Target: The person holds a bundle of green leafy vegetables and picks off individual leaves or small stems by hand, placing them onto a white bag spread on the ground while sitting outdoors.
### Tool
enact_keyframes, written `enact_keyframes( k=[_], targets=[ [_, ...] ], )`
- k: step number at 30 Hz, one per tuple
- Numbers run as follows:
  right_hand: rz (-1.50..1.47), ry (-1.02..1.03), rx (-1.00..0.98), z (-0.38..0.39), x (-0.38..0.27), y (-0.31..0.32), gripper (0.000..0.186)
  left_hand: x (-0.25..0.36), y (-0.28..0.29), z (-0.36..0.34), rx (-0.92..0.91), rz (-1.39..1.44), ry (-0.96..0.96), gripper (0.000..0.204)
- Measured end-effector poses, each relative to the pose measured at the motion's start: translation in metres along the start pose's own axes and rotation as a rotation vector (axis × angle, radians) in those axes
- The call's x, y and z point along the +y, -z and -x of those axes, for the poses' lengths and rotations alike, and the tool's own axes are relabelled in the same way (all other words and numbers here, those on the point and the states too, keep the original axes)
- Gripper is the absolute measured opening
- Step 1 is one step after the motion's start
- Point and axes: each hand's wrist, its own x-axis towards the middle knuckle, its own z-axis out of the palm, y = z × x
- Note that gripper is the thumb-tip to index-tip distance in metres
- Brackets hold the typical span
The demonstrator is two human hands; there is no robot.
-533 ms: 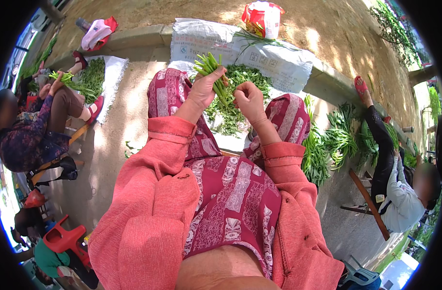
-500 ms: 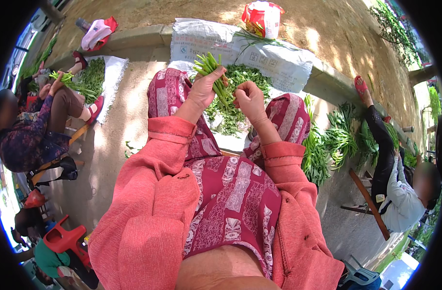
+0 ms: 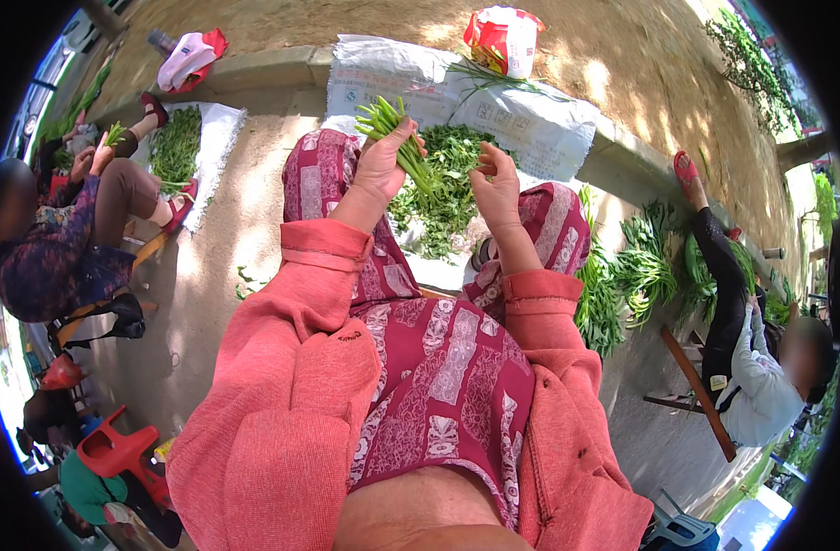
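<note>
Now green stems (image 3: 380, 118) gripped by left hand (image 3: 381, 167) over leaf pile (image 3: 446, 163), right hand (image 3: 497, 187) held with fingers parted at its right side, red-and-white bag (image 3: 504, 40) set beyond it, contents hidden.

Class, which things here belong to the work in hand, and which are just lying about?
Likely in use:
green stems in the left hand
pile of leafy greens
white sheet under the pile

Likely lying about:
red-and-white bag
pink-and-red bag
blue plastic chair
</note>
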Motion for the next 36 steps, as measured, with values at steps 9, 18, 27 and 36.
enact_keyframes(
  k=[9, 18, 27, 36],
  targets=[
    [-0.107, -0.197, -0.287, 0.004, -0.036, -0.004, 0.017, -0.010, -0.001, 0.004, 0.009, -0.043, 0.053, 0.019],
    [-0.081, -0.132, -0.318, 0.003, -0.049, -0.009, 0.008, -0.017, -0.010, 0.009, 0.012, -0.012, 0.041, 0.017],
    [-0.443, -0.565, -0.295, 0.002, -0.044, -0.009, 0.007, -0.019, -0.007, 0.010, 0.032, -0.018, 0.024, 0.016],
    [-0.636, -0.752, -0.018, -0.006, -0.029, 0.004, 0.005, -0.005, 0.000, 0.000, 0.159, 0.126, -0.008, 0.016]
  ],
)
